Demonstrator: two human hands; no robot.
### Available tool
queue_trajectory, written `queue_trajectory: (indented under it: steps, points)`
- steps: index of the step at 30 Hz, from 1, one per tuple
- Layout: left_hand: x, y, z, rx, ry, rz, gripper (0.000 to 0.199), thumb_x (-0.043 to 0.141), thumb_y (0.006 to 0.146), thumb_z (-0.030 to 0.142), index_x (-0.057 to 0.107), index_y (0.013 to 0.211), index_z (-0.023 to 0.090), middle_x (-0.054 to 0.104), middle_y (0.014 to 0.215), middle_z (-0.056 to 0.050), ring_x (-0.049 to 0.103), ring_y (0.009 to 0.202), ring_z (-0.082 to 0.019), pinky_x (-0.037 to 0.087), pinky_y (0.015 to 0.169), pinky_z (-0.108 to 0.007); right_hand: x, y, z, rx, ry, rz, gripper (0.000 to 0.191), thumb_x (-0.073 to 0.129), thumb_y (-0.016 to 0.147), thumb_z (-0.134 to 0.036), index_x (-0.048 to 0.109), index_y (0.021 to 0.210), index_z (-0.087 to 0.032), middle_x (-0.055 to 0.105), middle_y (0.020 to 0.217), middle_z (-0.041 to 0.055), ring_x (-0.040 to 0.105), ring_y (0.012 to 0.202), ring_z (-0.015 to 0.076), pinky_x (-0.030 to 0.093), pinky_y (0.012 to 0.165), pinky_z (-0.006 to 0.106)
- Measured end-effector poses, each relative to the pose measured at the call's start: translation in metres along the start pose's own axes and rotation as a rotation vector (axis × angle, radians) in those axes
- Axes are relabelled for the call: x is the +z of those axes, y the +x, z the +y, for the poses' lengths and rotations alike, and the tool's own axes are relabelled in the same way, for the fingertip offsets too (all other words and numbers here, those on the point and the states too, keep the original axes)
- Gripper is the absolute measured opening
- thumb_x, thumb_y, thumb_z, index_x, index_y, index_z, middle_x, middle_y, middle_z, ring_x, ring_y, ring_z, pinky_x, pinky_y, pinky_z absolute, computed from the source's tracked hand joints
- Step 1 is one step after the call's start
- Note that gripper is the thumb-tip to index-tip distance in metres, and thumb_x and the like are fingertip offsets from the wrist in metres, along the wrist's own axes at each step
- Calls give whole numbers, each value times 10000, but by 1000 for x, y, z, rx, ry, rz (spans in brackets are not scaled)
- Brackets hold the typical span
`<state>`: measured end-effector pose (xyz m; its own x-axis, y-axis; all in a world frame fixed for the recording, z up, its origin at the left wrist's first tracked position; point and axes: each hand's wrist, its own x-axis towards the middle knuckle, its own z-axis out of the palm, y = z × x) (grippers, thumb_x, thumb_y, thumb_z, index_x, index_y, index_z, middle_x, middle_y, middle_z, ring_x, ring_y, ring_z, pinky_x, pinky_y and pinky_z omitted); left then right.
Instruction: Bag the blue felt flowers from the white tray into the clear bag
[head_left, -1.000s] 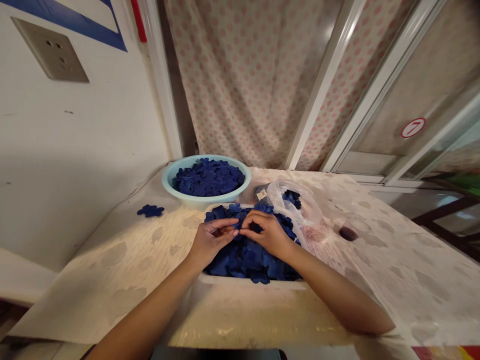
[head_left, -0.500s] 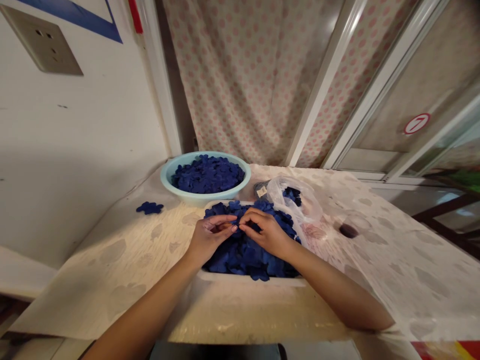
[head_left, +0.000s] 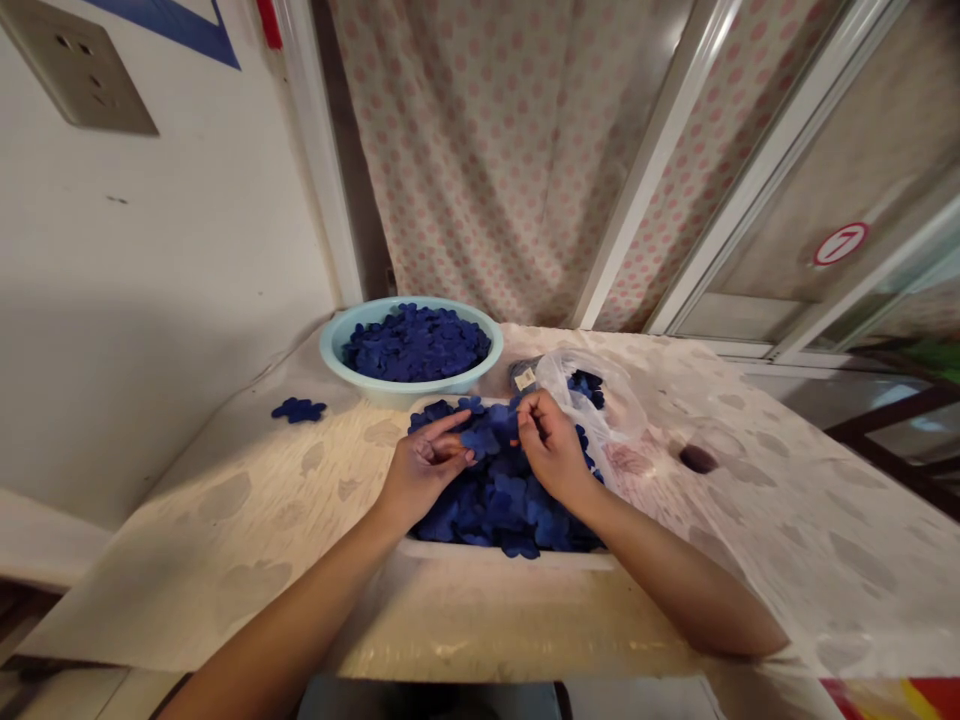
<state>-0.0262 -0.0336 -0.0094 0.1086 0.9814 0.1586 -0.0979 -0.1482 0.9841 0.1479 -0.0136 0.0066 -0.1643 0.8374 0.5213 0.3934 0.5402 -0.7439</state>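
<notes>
One dotted fabric curtain is hung far beyond the hands, and a white wall with a square socket plate is seen up to their left. Under both forearms, a glossy cream plastic sheet with a mottled print is spread over the table. Directly below the hands, a white plastic tray is heaped with a blue flower-shaped pieces pile, their soft matt look suggesting felt or foam. Just beyond the hands, a round pale-blue plastic basin is filled with more blue flowers. Up to the right of the right hand, a crumpled clear plastic bag is seen with dark blue flowers inside and a small printed label near its mouth. Well left of the left hand, a small cluster of blue flowers is lying on the sheet. The left hand is held low over the heap, its fingers half curled, and whether anything is gripped cannot be told. The right hand is raised slightly, with thumb and fingertips drawn narrowly together beside the flowers, and anything between them is too small to make out
</notes>
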Motion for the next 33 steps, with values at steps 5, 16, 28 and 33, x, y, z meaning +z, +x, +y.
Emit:
queue_trajectory:
  steps: [5, 16, 28, 33]
  points:
    - [-1, 4, -2, -66, -143, 52, 627, 745, 606, 209, 518, 1183, 121, 656, 654, 28, 606, 619, -96, 500, 682, -226, -1, 3, 1, -64, -331, 195, 108, 484, 711, -144, 392, 684, -194, 421, 618, -34, 424, 573, 105, 352, 554, 230]
    - [-1, 5, -4, -86, -269, 52, 533, 762, 568, 178, 562, 1059, 124, 690, 791, -32, 641, 726, -144, 499, 710, -256, 1, -5, -9, -653, -669, -198, 262, 478, 853, -245, 570, 1086, -171, 546, 903, 86, 486, 820, 178, 449, 722, 322]
    - [-1, 0, -5, -97, -227, -59, 423, 738, 640, 265, 620, 1026, 137, 702, 808, -45, 664, 724, -187, 527, 766, -340, 1, -2, -5, -566, -336, -168, 159, 479, 869, -239, 613, 832, -161, 532, 760, 44, 492, 736, 137, 447, 666, 268]
    - [-2, 1, -6, -58, -119, -32, 381, 746, 629, 275, 643, 974, 149, 704, 817, -37, 655, 729, -163, 525, 718, -267, 1, -2, -3, -533, -200, -151, 78, 582, 803, -237, 599, 772, -167, 535, 753, 31, 509, 737, 129, 447, 666, 255]
